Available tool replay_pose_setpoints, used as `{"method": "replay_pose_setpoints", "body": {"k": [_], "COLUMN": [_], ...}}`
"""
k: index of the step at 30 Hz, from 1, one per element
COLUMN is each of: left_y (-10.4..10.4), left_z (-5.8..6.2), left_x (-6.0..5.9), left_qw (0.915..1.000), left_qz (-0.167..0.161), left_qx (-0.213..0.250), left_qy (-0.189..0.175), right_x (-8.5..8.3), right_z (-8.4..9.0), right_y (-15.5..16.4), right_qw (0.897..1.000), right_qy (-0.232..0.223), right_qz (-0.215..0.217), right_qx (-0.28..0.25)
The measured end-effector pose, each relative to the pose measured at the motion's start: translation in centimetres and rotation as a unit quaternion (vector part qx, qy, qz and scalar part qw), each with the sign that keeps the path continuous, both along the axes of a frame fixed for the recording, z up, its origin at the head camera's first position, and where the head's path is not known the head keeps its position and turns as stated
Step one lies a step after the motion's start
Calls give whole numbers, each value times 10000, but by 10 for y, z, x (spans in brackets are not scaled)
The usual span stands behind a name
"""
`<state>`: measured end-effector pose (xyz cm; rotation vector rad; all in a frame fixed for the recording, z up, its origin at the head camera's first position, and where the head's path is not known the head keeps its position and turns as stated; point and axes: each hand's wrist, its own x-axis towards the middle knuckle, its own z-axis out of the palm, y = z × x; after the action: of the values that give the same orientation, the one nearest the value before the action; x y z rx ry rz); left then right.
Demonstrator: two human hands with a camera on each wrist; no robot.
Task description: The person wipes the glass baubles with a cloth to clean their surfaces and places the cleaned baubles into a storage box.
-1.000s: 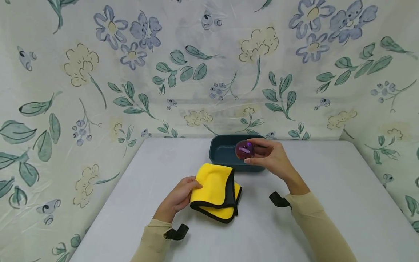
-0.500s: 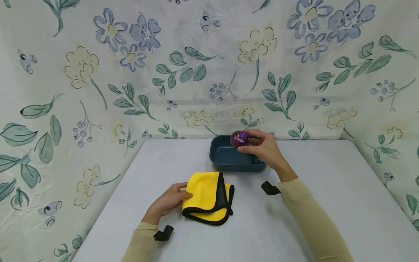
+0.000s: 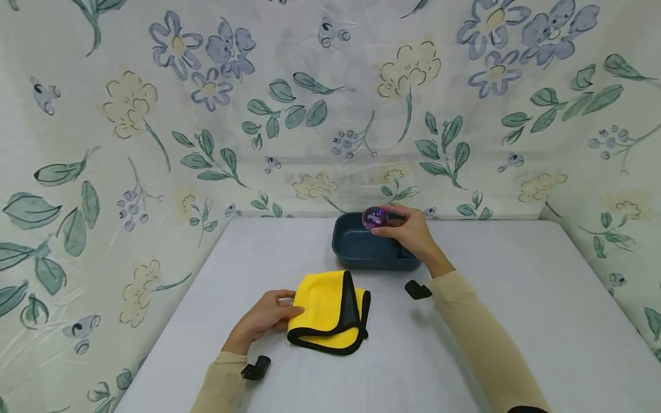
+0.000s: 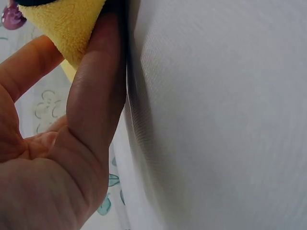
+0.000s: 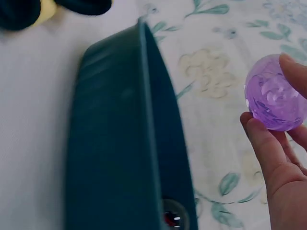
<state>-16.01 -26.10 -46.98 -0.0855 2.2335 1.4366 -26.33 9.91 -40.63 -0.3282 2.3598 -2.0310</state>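
A transparent purple ball is pinched between the thumb and fingers of my right hand, raised above the dark teal box. In the right wrist view the ball shows clear and shiny, to the side of the box wall. My left hand holds the left edge of a folded yellow cloth with black trim, which lies on the table. The left wrist view has a corner of the cloth between thumb and finger.
Inside the box, at its right end, sits another glassy ball with red in it. The white table meets a floral-patterned cloth backdrop just behind the box. Black cameras are strapped at both wrists.
The left hand has brought the yellow cloth left and down toward me, onto the table. My right hand has carried the purple ball up and slightly left over the box.
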Motion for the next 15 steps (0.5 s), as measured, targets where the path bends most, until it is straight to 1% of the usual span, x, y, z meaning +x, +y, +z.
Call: {"method": "replay_pose_setpoints", "body": {"k": [6,11,15], "left_y": [0,0,0], "left_z": [1,3,4], "left_x": [-1,0,1], "left_qw": [9999,9994,9986], "left_qz": [69,126,230], "left_qx": [-141,-315,-484], "left_qy": [-46,-27,-42], "right_x": [-14,-21,-26], "right_z": [-17,-27,-36], "right_y": [-5,-11,-15], "right_qw": [9999,9993,9975], "right_qy": [-113,-317,-622], "right_qz": [88,-86,-173], "right_qx": [-13,172,296]}}
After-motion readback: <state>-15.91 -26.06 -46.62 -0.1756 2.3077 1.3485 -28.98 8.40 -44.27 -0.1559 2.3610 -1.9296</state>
